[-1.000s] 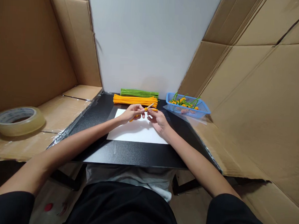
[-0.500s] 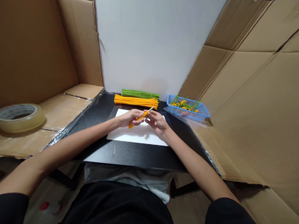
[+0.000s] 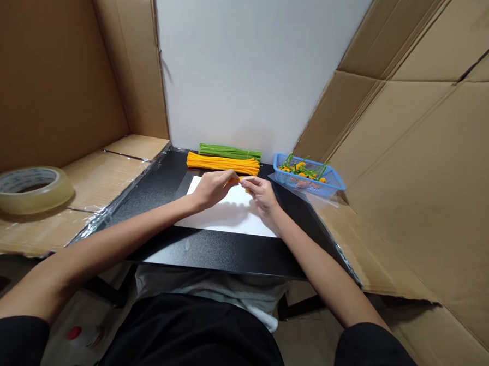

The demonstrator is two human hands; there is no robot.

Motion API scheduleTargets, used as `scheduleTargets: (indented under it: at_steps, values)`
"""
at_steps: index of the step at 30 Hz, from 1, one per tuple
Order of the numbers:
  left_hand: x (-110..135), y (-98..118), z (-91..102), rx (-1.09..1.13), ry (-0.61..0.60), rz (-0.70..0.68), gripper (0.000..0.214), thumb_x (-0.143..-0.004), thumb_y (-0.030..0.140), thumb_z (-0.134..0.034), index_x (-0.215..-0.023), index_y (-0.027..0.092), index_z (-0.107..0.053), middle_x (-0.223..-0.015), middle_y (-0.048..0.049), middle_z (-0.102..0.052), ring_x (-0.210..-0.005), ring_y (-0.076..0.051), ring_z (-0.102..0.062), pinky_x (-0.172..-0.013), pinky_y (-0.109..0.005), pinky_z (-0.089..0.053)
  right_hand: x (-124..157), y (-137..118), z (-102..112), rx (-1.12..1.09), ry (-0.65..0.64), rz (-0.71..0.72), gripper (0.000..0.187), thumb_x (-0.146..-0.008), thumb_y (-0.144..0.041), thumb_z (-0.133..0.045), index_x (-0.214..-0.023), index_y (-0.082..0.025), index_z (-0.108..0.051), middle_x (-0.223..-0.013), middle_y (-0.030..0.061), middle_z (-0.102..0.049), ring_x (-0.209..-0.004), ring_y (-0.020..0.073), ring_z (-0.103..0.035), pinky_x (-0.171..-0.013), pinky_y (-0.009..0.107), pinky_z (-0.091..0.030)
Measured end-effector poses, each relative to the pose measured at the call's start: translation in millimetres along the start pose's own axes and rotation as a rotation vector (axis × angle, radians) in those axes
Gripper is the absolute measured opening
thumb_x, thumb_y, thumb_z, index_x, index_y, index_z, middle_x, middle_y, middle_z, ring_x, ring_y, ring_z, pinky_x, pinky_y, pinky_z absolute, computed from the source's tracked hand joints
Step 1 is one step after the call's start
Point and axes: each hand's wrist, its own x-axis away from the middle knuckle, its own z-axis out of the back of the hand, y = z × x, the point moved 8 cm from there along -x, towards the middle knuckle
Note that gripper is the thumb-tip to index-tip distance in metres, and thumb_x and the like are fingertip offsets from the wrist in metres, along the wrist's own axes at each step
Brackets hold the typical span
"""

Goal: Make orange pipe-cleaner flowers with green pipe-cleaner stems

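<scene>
Over the white paper [image 3: 222, 217], both my hands meet at an orange pipe cleaner [image 3: 239, 180], mostly hidden by the fingers. My left hand [image 3: 213, 189] is closed, back of the hand towards me, fingertips pinching the orange piece. From the other side my right hand [image 3: 262, 195] pinches it too, and a bit of orange shows under its fingers. The pale stick seen earlier is out of sight now. Just beyond the hands lie a bundle of orange pipe cleaners [image 3: 223, 164] and, behind it, a bundle of green pipe cleaners [image 3: 230, 151].
A blue basket [image 3: 330, 182] at the back right holds several small orange-and-green pieces. On the cardboard at left lies a roll of clear tape [image 3: 59, 192]. Cardboard walls [image 3: 426, 160] flank the black table [image 3: 208, 252], with a white panel [image 3: 254, 69] behind.
My left hand has turned over and risen slightly, its back now covering the orange coil. The pale stick that stuck out between the hands no longer shows. The right hand stays nearly in place.
</scene>
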Motion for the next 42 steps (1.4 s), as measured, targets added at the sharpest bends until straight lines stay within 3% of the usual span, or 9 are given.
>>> scheduleTargets:
  at_steps: [4,9,11,20,23,28,31,38,42]
  values:
    - [-5.9,-3.8,3.4,0.074,-0.045,0.023,0.007,-0.09,0.024,-0.063,-0.088,0.018,-0.067,-0.076,-0.0037,-0.071,-0.063,-0.013,-0.061,-0.059,-0.022,-0.037,-2.4,-14.9,2.5,0.116,-0.088,0.111,0.031,-0.058,-0.046,-0.089,-0.071,-0.021,-0.076,-0.075,0.0018,-0.07,-0.065,0.0145,-0.054,-0.065,0.032,-0.041]
    - [-9.8,3.3,-7.0,0.296,-0.412,0.005,0.012,-0.09,0.021,-0.059,-0.089,0.014,-0.069,-0.066,-0.0015,-0.068,-0.052,-0.009,-0.055,-0.054,-0.019,-0.038,7.2,-40.1,-0.7,0.524,-0.181,0.35,0.024,-0.068,-0.045,-0.085,-0.068,-0.022,-0.075,-0.069,0.0028,-0.066,-0.066,0.0176,-0.055,-0.067,0.034,-0.04]
    - [-11.2,5.5,-3.2,0.294,-0.476,0.005,0.013,-0.089,0.019,-0.059,-0.083,0.013,-0.069,-0.061,-0.0014,-0.066,-0.048,-0.008,-0.051,-0.051,-0.018,-0.035,14.1,-47.5,-7.0,0.702,-0.206,0.48,0.019,-0.076,-0.041,-0.079,-0.07,-0.023,-0.075,-0.07,0.0035,-0.065,-0.068,0.0184,-0.053,-0.068,0.034,-0.04]
    - [2.4,-21.3,-16.9,0.605,-0.771,0.364,0.029,-0.08,0.041,-0.073,-0.071,0.013,-0.069,-0.063,-0.0089,-0.067,-0.041,-0.009,-0.047,-0.039,-0.021,-0.031,41.0,-49.2,-48.2,1.371,-0.414,0.862,0.027,-0.097,-0.028,-0.051,-0.084,-0.02,-0.073,-0.083,0.0099,-0.067,-0.081,0.0221,-0.051,-0.073,0.037,-0.035]
    - [1.9,-26.6,-17.4,0.582,-0.757,0.342,0.029,-0.077,0.041,-0.077,-0.07,0.014,-0.07,-0.058,-0.0079,-0.065,-0.041,-0.011,-0.049,-0.041,-0.023,-0.033,44.0,-43.9,-53.7,1.454,-0.48,0.881,0.032,-0.099,-0.026,-0.046,-0.081,-0.019,-0.072,-0.081,0.0105,-0.066,-0.077,0.021,-0.049,-0.071,0.036,-0.033]
    - [-10.0,-8.1,-1.5,0.125,-0.467,-0.014,0.019,-0.075,0.031,-0.078,-0.088,0.018,-0.072,-0.082,-0.0067,-0.073,-0.068,-0.016,-0.062,-0.058,-0.022,-0.036,32.2,-35.5,-40.8,1.36,-0.453,0.712,0.028,-0.094,-0.026,-0.052,-0.076,-0.019,-0.073,-0.074,0.0088,-0.066,-0.069,0.0193,-0.05,-0.068,0.034,-0.033]
    - [-7.7,6.2,-0.9,-0.018,-0.405,-0.151,0.006,-0.082,0.023,-0.068,-0.084,0.019,-0.072,-0.086,-0.008,-0.073,-0.076,-0.018,-0.062,-0.061,-0.024,-0.034,25.9,-33.5,-32.1,1.271,-0.43,0.641,0.028,-0.093,-0.028,-0.053,-0.074,-0.02,-0.073,-0.07,0.0067,-0.066,-0.066,0.0181,-0.051,-0.065,0.033,-0.032]
    - [-4.9,2.0,-8.8,-0.128,-0.429,-0.116,0.014,-0.085,0.021,-0.061,-0.079,0.018,-0.073,-0.072,-0.0073,-0.07,-0.061,-0.017,-0.057,-0.059,-0.028,-0.031,27.1,-34.7,-35.6,1.405,-0.438,0.682,0.03,-0.092,-0.025,-0.054,-0.067,-0.019,-0.07,-0.068,0.0082,-0.065,-0.066,0.0186,-0.048,-0.067,0.035,-0.031]
    - [-6.6,-2.7,-13.3,-0.028,-0.543,-0.028,0.019,-0.084,0.019,-0.057,-0.074,0.017,-0.074,-0.063,-0.0043,-0.068,-0.055,-0.015,-0.056,-0.057,-0.025,-0.032,31.7,-35.8,-42.2,1.46,-0.462,0.73,0.034,-0.095,-0.027,-0.051,-0.068,-0.018,-0.07,-0.068,0.01,-0.065,-0.067,0.0197,-0.048,-0.067,0.036,-0.031]
